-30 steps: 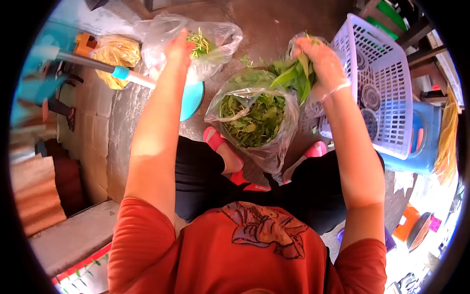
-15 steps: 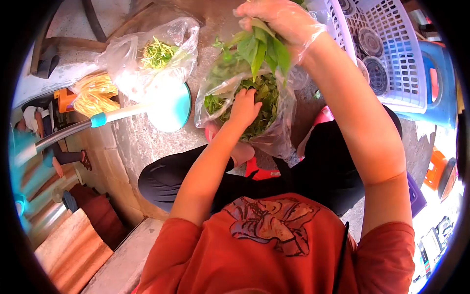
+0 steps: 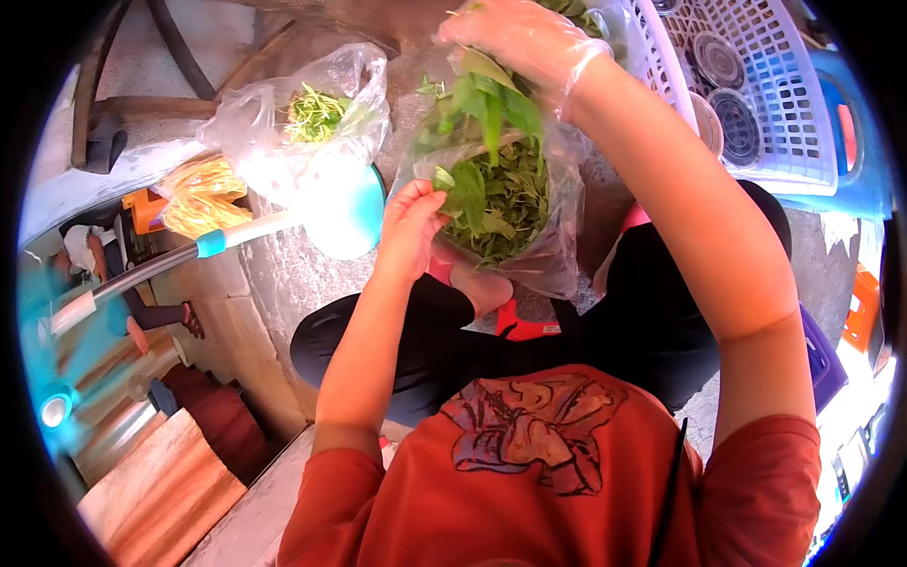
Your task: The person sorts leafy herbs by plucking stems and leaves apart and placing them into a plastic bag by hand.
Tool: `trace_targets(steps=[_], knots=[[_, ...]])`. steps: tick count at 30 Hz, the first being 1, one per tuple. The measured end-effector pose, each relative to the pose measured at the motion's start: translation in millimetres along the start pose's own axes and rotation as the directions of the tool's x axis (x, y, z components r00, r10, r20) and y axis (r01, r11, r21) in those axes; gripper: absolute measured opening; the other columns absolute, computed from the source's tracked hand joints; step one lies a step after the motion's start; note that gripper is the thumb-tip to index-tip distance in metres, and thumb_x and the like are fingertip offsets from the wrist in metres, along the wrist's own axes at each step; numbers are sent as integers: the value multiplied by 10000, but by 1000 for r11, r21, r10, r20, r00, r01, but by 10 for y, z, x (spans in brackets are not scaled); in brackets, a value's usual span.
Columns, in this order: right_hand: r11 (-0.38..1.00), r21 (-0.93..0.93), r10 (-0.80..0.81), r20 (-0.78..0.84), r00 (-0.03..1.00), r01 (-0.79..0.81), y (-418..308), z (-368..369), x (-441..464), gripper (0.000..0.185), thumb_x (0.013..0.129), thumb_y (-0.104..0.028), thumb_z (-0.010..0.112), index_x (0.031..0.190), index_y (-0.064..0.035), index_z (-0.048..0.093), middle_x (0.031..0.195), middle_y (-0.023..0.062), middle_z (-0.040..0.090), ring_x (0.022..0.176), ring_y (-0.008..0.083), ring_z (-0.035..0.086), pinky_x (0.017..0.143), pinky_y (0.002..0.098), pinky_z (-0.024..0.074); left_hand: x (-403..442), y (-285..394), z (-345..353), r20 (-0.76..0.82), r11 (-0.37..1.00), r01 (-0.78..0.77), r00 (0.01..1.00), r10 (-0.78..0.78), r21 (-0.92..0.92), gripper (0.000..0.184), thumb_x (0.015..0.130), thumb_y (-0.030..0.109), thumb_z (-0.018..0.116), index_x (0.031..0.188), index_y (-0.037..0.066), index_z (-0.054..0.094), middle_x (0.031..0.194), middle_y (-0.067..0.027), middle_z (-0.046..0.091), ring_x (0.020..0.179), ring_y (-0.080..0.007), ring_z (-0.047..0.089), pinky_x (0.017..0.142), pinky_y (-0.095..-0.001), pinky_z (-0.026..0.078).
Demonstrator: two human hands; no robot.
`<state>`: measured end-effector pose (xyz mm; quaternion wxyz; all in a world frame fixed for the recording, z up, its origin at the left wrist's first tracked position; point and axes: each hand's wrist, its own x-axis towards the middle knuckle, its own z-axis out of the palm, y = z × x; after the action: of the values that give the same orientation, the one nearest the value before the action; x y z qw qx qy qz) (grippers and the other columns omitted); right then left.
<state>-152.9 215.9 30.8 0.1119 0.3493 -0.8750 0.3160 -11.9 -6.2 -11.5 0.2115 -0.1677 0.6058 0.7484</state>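
Observation:
My left hand [image 3: 413,222] is pinched on a green leaf [image 3: 465,197] at the left rim of a clear plastic bag. In a thin clear glove, my right hand [image 3: 524,40] grips a bunch of leafy greens [image 3: 491,109], whose leaves hang down over the bag. Loose picked leaves [image 3: 505,213] fill the open plastic bag [image 3: 557,250], which stands on the floor between my legs. The right fingertips are partly hidden at the top edge of the view.
Left of the bag, another plastic bag [image 3: 255,142] holds cut stems [image 3: 316,115]. A turquoise round-headed mop [image 3: 351,222] lies nearby. On the right is a white perforated basket [image 3: 794,123] with round lids, beside a blue plastic stool [image 3: 860,132]. Another person's foot [image 3: 192,321] shows at far left.
My left hand has come up and left out of the leaves in the bag and now pinches a leaf. The right hand with the bunch has shifted slightly left.

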Motion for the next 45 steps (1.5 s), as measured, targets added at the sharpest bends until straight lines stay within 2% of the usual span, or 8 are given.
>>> trace_targets(steps=[5,20,24,31,34,38,41,45], knots=[[579,576,535,266,802,-577,-254,-45,-162,343,784,-360,629,931,-51,606,801,50,584,751,131,549,704,269,452,-41,133,31,98,940,8,995,27,-342,122,829,80,529,950,76,511,960,-108,603,877,-194,585,756,-336,471],[735,462,218,533,817,-497,-677,460,-513,585,751,-354,681,1184,-16,478,1098,160,557,972,167,548,861,316,431,1,2,114,194,822,188,976,-97,-538,124,879,118,535,1000,103,556,958,-20,603,883,-160,584,788,-356,496],[486,542,349,599,721,-686,-579,529,-418,459,796,-249,646,1149,1,492,954,135,618,874,168,596,788,283,474,-16,72,184,127,796,135,989,-73,-590,205,901,206,493,1029,53,540,983,-107,602,904,-214,586,828,-359,480],[187,753,581,433,689,-630,-310,-6,-156,428,779,-251,631,1108,-3,517,932,148,613,822,214,606,717,326,500,224,-660,277,154,977,101,979,-131,188,240,834,136,562,1052,36,572,992,-137,597,843,-243,596,803,-356,472],[625,626,468,178,866,-466,-268,-121,-44,356,797,-295,574,977,11,601,828,163,625,761,209,594,695,323,463,508,-1054,485,185,681,-299,954,236,668,265,766,23,553,1021,69,606,928,-119,589,844,-257,570,775,-377,430],[408,701,639,238,731,-585,-112,82,-134,568,721,-344,667,1150,-3,519,1075,154,577,973,210,567,804,347,458,868,-1101,673,465,-216,-411,783,414,885,157,709,53,530,834,64,625,930,-96,558,978,-271,462,735,-405,349],[484,652,621,214,754,-584,-95,9,-138,506,714,-339,658,1077,-1,559,1069,144,581,961,221,572,780,356,462,918,-892,630,420,-168,-389,766,487,906,58,717,89,605,760,57,628,857,-103,585,856,-259,536,719,-385,396],[621,507,610,165,775,-597,-32,-266,-169,365,758,-289,617,964,12,594,877,140,610,810,197,581,711,326,464,706,-321,497,105,943,-246,968,228,225,92,791,46,640,878,15,635,823,-9,634,694,-87,564,602,-219,440]])
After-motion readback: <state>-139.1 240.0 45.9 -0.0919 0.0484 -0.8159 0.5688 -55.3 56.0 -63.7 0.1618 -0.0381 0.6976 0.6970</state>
